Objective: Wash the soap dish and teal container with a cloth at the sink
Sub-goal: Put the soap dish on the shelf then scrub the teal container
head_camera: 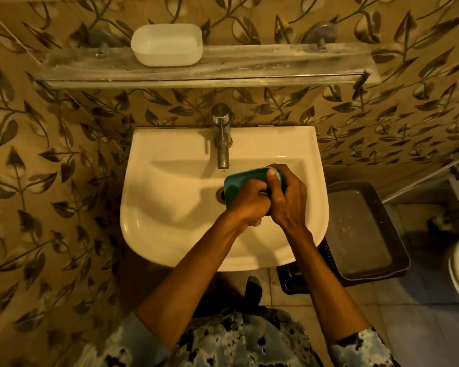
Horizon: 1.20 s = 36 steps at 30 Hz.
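While R hand (289, 197) grips teal container (247, 178), L hand (249, 202) curled, hold unclear | tap (222, 144) behind | dish (167, 45) shelved

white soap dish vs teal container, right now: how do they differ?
Colour: the soap dish is white, the teal container teal.
Place: the soap dish rests on the shelf; the teal container is over the sink.
Handling: nothing touches the soap dish; the left hand and right hand both grip the teal container.
Pose: the soap dish sits open side up; the teal container is tilted on edge.
Shared: rounded rectangular shape.
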Each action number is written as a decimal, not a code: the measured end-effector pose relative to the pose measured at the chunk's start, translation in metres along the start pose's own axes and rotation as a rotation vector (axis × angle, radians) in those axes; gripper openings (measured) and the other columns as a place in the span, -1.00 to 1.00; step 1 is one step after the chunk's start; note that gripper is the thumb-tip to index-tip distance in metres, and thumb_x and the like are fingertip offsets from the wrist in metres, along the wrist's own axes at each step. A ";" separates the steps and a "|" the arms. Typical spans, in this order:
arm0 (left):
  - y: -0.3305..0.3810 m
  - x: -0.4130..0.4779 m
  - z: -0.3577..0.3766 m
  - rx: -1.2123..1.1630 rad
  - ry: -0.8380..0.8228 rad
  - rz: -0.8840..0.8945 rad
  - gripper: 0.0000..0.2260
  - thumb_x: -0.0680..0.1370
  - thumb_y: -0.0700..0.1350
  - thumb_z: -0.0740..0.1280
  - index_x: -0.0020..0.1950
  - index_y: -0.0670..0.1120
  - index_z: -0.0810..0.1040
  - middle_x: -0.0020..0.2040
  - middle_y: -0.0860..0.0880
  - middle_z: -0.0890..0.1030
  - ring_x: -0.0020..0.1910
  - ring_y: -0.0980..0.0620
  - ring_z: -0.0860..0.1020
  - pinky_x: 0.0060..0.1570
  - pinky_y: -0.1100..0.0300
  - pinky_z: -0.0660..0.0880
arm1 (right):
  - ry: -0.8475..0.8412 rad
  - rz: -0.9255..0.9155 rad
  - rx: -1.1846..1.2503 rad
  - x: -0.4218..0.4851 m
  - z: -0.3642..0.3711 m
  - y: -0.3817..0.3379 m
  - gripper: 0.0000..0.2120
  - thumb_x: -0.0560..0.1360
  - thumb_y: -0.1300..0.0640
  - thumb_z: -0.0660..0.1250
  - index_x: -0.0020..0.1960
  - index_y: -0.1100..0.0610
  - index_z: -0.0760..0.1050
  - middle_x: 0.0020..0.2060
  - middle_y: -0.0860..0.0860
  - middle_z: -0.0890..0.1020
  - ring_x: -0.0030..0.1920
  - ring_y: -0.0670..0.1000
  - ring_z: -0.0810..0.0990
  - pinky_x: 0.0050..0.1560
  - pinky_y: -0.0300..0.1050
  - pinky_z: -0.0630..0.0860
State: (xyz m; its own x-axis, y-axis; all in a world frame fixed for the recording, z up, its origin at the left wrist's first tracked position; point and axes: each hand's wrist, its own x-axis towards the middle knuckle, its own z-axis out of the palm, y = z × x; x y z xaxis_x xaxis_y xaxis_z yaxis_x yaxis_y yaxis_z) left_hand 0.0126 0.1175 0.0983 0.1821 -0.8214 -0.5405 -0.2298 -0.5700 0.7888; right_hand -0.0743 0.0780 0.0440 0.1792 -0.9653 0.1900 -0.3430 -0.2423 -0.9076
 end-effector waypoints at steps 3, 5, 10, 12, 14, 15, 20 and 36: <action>-0.016 -0.001 -0.001 0.342 -0.019 0.174 -0.77 0.52 -0.23 0.31 0.17 -0.06 0.55 0.07 -0.13 0.63 0.02 -0.14 0.60 0.02 -0.03 0.55 | 0.015 0.003 0.038 -0.001 -0.011 0.002 -0.63 0.55 -0.16 0.10 0.09 0.07 0.53 -0.09 -0.01 0.64 -0.07 -0.09 0.61 -0.04 -0.02 0.61; -0.025 -0.002 -0.003 0.795 0.072 0.305 -0.73 0.49 -0.16 0.35 0.19 0.00 0.54 0.08 -0.06 0.62 0.06 -0.08 0.56 0.11 0.02 0.40 | 0.048 -0.010 0.048 0.000 -0.019 0.006 -0.59 0.55 -0.17 0.10 0.11 0.09 0.53 -0.06 0.00 0.64 -0.03 -0.10 0.61 -0.04 -0.03 0.62; -0.009 0.007 0.000 0.260 -0.049 0.043 -0.80 0.55 -0.06 0.24 0.07 -0.12 0.55 -0.08 -0.12 0.63 -0.09 -0.07 0.61 -0.13 0.08 0.55 | 0.019 -0.062 0.015 -0.016 -0.010 0.008 -0.58 0.55 -0.11 0.11 0.11 0.18 0.53 -0.06 0.08 0.63 -0.04 0.02 0.60 -0.01 0.04 0.55; 0.000 0.009 0.001 -0.313 -0.074 -0.119 -0.83 0.57 -0.08 0.23 -0.01 -0.11 0.58 -0.15 -0.09 0.65 -0.13 -0.04 0.61 -0.15 0.11 0.51 | 0.080 -0.060 0.082 -0.020 -0.009 0.010 -0.55 0.58 -0.13 0.06 0.12 0.20 0.51 -0.04 0.10 0.62 -0.01 0.06 0.58 0.01 0.01 0.53; 0.002 0.006 0.003 -0.884 -0.125 -0.263 -0.88 0.57 -0.15 0.26 -0.09 -0.11 0.58 -0.23 -0.06 0.67 -0.20 0.01 0.63 -0.16 0.15 0.54 | 0.106 -0.078 0.074 -0.017 -0.011 0.011 -0.52 0.60 -0.17 -0.01 0.15 0.15 0.49 -0.01 0.07 0.59 0.01 0.03 0.57 0.03 -0.11 0.50; 0.002 0.006 0.002 -1.088 -0.142 -0.328 -0.89 0.56 -0.16 0.27 -0.08 -0.13 0.58 -0.23 -0.06 0.67 -0.21 0.02 0.63 -0.16 0.16 0.56 | 0.103 -0.087 0.056 -0.015 -0.010 0.011 -0.53 0.61 -0.17 -0.03 0.16 0.13 0.48 -0.01 0.04 0.58 0.02 0.00 0.56 0.03 -0.15 0.49; 0.003 0.008 0.000 -1.457 -0.093 -0.381 -0.86 0.58 -0.13 0.26 0.05 -0.16 0.54 -0.12 -0.11 0.62 -0.15 -0.02 0.61 -0.23 0.14 0.59 | 0.031 -0.034 0.075 -0.015 0.001 0.007 -0.64 0.61 -0.05 0.01 0.16 0.09 0.49 -0.02 -0.02 0.58 0.01 0.04 0.56 0.02 -0.06 0.51; 0.003 -0.001 0.000 -1.237 -0.089 -0.491 -0.82 0.55 -0.42 0.11 0.01 -0.31 0.49 -0.10 -0.24 0.56 0.00 -0.16 0.54 0.07 -0.01 0.47 | -0.378 0.089 -0.028 -0.005 -0.025 0.008 -0.61 0.61 -0.15 -0.01 -0.03 0.04 0.51 -0.21 0.02 0.63 -0.13 0.05 0.60 -0.03 0.18 0.51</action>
State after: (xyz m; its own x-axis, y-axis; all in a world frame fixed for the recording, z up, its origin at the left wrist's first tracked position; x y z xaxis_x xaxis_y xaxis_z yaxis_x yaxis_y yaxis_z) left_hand 0.0115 0.1161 0.1013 -0.0781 -0.5628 -0.8229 0.8627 -0.4519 0.2271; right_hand -0.1012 0.0789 0.0456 0.4729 -0.8800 -0.0446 -0.3965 -0.1673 -0.9027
